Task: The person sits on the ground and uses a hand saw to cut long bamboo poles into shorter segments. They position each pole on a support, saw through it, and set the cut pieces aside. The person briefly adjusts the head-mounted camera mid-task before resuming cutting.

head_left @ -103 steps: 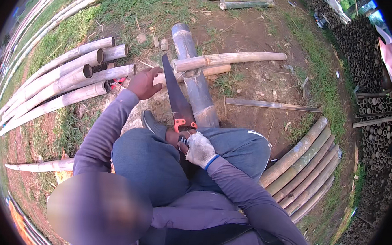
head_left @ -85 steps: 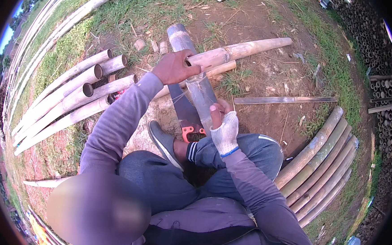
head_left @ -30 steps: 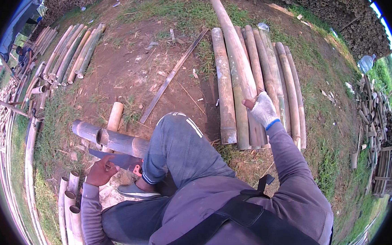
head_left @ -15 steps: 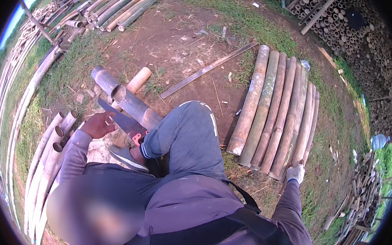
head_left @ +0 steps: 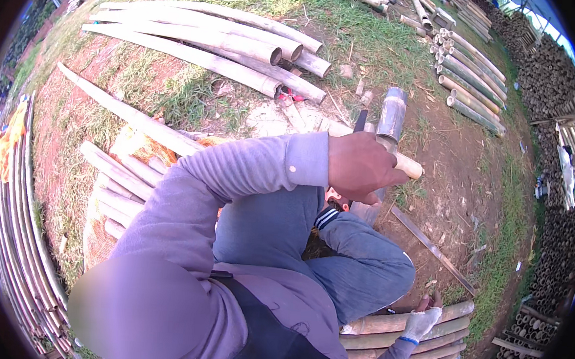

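Note:
My left hand [head_left: 367, 168] hangs bare over a handsaw and a thick bamboo piece, its thumb and forefinger apart and nothing visible in it. Beyond the wrist shows the saw's dark blade [head_left: 361, 121]; the red handle [head_left: 336, 199] lies by my ankle, partly hidden. The thick, dark bamboo piece [head_left: 391, 113] lies across a thinner, pale bamboo piece [head_left: 409, 166]. At the lower right, my right hand [head_left: 422, 319], in a white glove with bare fingertips, is over a row of cut bamboo poles [head_left: 454, 313]. Its fingers are bent but apart; whether they touch the poles I cannot tell.
A flat wooden strip [head_left: 431, 247] lies on the soil between my knee and the grass. Long pale bamboo poles [head_left: 204, 39] are spread at the upper left, and a stack of cut poles [head_left: 471, 79] lies at the upper right. Bamboo piles [head_left: 553, 248] line the right side.
The view has swung left. My left hand has moved forward and right, across the saw and bamboo. My right hand has gone from the poles' near ends to the row's other side.

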Available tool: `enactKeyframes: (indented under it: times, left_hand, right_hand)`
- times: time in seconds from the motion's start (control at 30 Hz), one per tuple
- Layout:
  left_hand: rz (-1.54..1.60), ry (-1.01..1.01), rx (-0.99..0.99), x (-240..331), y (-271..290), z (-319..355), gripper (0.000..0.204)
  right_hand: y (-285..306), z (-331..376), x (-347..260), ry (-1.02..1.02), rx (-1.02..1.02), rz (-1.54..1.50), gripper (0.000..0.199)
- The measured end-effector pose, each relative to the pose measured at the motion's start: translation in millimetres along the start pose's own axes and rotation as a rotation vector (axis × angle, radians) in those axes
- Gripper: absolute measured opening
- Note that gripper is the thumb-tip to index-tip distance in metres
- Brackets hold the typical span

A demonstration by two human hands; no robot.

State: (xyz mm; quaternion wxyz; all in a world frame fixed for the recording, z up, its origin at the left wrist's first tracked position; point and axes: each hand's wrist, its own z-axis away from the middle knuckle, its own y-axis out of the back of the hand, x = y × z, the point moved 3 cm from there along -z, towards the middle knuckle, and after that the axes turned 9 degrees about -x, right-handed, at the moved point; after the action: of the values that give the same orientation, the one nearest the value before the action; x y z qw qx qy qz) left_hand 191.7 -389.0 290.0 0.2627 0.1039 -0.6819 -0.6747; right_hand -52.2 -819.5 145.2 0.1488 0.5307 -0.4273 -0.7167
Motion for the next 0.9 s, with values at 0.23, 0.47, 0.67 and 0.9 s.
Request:
enactKeyframes:
  times: [0.23, 0.47, 0.67, 0.9]
  left_hand:
    - [0.226, 0.193, 0.169, -1.9, -25.7, 70.5, 0.06]
    - [0.217, 0.248, 0.155, -16.0, -35.2, 78.5, 0.055]
    - [0.202, 0.269, 0.069, -20.4, -37.0, 75.0, 0.045]
    - [0.192, 0.295, 0.052, -21.1, -36.3, 77.0, 0.041]
  right_hand:
    - [-147.1, -90.0, -123.7, 0.625, -0.473, 0.75, 0.047]
    - [-235.6, -111.8, -126.4, 0.625, -0.759, 0.578, 0.045]
    - [-229.6, -125.2, -97.3, 0.418, -0.697, 0.306, 0.044]
    - [-232.2, -127.2, -103.8, 0.401, -0.731, 0.356, 0.046]
